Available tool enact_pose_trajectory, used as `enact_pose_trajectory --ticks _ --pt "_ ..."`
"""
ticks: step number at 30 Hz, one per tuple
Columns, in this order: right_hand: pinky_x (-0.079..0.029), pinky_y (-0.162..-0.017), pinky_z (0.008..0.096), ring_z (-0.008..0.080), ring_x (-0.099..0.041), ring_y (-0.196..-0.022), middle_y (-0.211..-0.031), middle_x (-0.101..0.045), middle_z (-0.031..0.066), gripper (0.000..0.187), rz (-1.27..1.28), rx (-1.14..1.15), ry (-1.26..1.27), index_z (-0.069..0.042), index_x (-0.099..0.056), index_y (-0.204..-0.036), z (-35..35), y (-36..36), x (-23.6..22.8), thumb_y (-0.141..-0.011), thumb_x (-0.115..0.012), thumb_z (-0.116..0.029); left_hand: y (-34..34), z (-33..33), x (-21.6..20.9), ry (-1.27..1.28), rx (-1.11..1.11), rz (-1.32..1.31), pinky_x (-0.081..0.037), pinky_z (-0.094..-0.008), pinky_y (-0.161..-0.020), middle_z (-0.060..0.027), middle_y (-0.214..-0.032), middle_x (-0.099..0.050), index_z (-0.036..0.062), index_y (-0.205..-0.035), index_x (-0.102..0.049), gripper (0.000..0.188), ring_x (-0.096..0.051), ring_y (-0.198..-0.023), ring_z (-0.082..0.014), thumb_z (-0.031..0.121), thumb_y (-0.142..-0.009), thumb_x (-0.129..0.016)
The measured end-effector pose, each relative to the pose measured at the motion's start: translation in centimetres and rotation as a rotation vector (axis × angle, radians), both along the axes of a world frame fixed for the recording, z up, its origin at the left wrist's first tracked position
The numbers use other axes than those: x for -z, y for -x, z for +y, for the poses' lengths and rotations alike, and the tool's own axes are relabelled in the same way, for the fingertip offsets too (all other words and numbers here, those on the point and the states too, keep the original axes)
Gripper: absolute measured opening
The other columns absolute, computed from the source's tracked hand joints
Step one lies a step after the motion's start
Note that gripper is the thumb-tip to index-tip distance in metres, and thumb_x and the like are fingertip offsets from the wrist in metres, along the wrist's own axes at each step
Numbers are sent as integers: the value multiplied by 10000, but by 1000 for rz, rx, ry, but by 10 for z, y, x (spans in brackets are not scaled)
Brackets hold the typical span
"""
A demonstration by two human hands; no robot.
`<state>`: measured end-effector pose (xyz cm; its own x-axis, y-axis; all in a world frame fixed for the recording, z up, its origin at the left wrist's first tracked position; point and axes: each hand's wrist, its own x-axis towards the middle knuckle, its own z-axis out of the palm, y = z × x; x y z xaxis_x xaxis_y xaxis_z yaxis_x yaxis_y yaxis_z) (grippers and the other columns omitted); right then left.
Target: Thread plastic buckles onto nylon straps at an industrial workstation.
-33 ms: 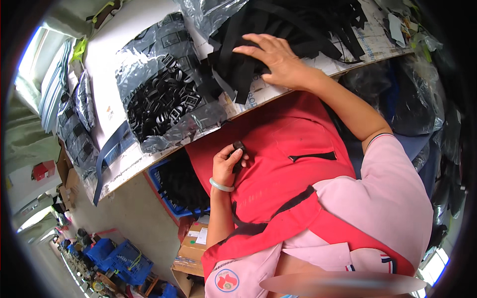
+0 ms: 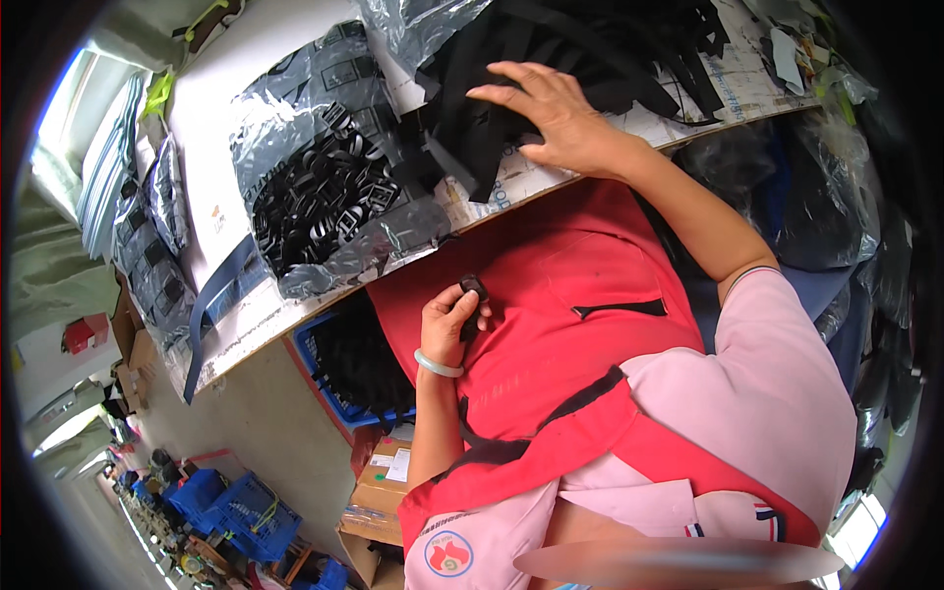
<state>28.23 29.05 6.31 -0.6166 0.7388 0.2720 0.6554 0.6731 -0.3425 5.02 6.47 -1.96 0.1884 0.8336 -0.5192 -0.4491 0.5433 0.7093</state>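
In front of my red apron, my left hand (image 2: 452, 323) is closed, pinching a small black plastic buckle (image 2: 474, 287) between thumb and fingers. My right hand (image 2: 568, 123) reaches over the table's near edge with its fingers spread and nothing visibly gripped. Beneath and beyond those fingers lies a loose heap of black webbing straps (image 2: 590, 44), some ends hanging toward the table edge. To the left of the straps, an opened clear plastic bag (image 2: 413, 231) lies on the table, filled with many black buckles (image 2: 320, 202).
The white-topped table (image 2: 211, 187) has a dark strap (image 2: 211, 310) draped over its left edge. Below stands a blue crate (image 2: 339, 388) of black material, near a cardboard box (image 2: 379, 501). Plastic-wrapped bundles (image 2: 147, 256) lie at the table's far left, and large wrapped bags (image 2: 821, 197) to the right.
My right hand has shifted slightly to the right, and the strap ends beside it have moved a little. The buckle in my left hand has tilted slightly.
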Motion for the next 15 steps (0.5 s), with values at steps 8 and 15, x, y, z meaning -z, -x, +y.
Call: enact_pose_trajectory --ticks 8,15 --pt "-349 -1017 392 227 -454 -1205 -1252 -543 -9 373 119 -186 -109 -208 -682 -1061 -21 5 -19 -713 -718 -80 2 -1 -7 7 -143 -165 -498 -270 -569 -125 -824 -628 3 -953 -581 204 -600 -585 -189 199 -974 -531" --pt "-347 -1007 337 173 -468 -1184 -1214 -541 -19 189 -22 -403 -418 -222 -714 -902 -1 53 -2 -769 -598 -155 2 -10 -5 -55 -122 -158 -489 -263 -561 -112 -801 -618 0 -923 -592 223 -584 -575 -170 213 -970 -543"
